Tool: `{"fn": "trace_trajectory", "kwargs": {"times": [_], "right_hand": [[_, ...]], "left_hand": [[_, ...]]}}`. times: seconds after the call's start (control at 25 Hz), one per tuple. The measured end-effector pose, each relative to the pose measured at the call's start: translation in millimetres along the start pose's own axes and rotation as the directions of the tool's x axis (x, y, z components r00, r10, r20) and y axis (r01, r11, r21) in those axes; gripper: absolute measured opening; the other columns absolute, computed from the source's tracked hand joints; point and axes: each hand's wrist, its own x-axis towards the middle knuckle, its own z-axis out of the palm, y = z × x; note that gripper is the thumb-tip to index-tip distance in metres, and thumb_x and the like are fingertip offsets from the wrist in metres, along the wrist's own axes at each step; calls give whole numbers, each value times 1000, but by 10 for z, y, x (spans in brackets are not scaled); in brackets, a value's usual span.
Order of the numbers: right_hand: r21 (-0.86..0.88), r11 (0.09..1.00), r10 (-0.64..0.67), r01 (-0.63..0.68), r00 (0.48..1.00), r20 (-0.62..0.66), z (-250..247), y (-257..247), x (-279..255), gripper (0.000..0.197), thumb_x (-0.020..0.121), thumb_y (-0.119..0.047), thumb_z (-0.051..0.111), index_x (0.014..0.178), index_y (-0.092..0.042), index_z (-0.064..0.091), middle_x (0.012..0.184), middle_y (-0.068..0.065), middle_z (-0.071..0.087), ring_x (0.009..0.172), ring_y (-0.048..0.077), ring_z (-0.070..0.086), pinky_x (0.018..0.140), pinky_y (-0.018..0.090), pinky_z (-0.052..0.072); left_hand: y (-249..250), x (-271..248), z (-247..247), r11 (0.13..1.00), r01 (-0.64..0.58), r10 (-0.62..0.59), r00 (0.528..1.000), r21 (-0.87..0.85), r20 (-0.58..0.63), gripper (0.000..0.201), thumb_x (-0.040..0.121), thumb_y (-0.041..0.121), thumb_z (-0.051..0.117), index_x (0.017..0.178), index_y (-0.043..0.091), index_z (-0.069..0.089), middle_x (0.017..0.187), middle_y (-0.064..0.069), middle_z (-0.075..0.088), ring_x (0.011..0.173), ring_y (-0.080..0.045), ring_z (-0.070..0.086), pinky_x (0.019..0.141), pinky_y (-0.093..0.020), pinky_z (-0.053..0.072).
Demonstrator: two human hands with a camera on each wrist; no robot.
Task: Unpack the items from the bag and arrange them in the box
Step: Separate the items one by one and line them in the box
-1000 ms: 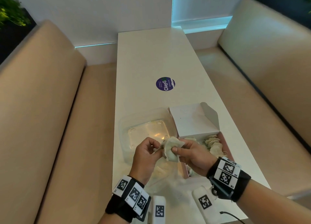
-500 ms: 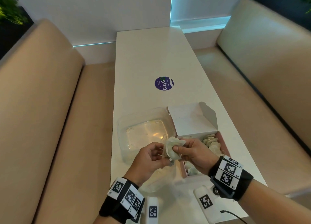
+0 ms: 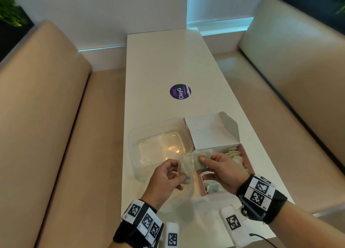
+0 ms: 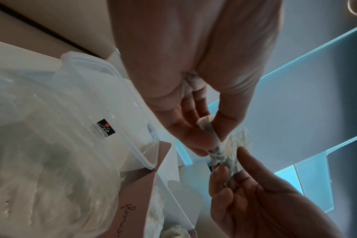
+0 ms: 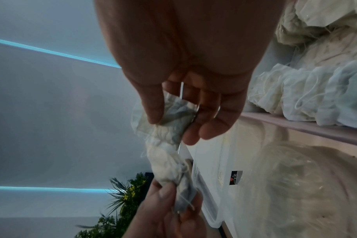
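A small crumpled off-white cloth pouch (image 3: 194,162) hangs just above the table between both hands. My left hand (image 3: 168,178) pinches its lower, tied end (image 4: 224,153). My right hand (image 3: 222,171) pinches its upper part (image 5: 163,161) between thumb and fingers. Under my right hand stands the pink box (image 3: 202,187) with its white lid (image 3: 211,134) folded back. Several similar pouches (image 5: 306,104) lie inside it. A clear plastic bag (image 3: 179,208) lies slack on the table near me, below both hands.
A clear plastic container (image 3: 134,135) stands left of the box, touching it, with only crumbs inside. A round purple sticker (image 3: 180,92) marks the white table (image 3: 168,61) farther off. Beige benches run along both sides. A black cable (image 3: 261,237) lies at the near right edge.
Both hands keep hold of the pouch. It is now drawn out longer between them, and my left hand has slid a little lower toward me.
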Motion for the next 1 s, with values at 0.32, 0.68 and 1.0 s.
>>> {"fn": "trace_trajectory", "kwargs": {"times": [0.32, 0.68, 1.0], "right_hand": [[-110, 994, -12, 13, 1000, 9, 62, 14, 25, 24, 81, -23, 64, 99, -8, 67, 90, 13, 66, 78, 24, 57, 59, 27, 46], [-174, 984, -9, 35, 989, 147, 75, -126, -70, 9, 79, -16, 64, 83, -9, 67, 66, -2, 65, 56, 8, 55, 50, 20, 41], [-365, 930, -67, 54, 997, -24, 17, 39, 77, 9, 87, -10, 62, 92, -7, 69, 74, 4, 67, 61, 12, 59, 49, 22, 44]], "left_hand": [[-33, -8, -6, 1000, 17, -18, 999, 25, 41, 24, 80, -6, 69, 97, 9, 63, 88, -8, 71, 76, -19, 69, 62, -26, 53], [-44, 102, -124, 994, 109, -110, 982, -15, -156, 6, 91, 6, 60, 95, 4, 64, 83, -11, 75, 76, -21, 72, 66, -31, 59], [-37, 59, 64, 988, 152, -151, 988, -38, 43, 14, 90, 14, 63, 102, 7, 65, 92, -15, 73, 86, -27, 71, 71, -41, 59]]}}
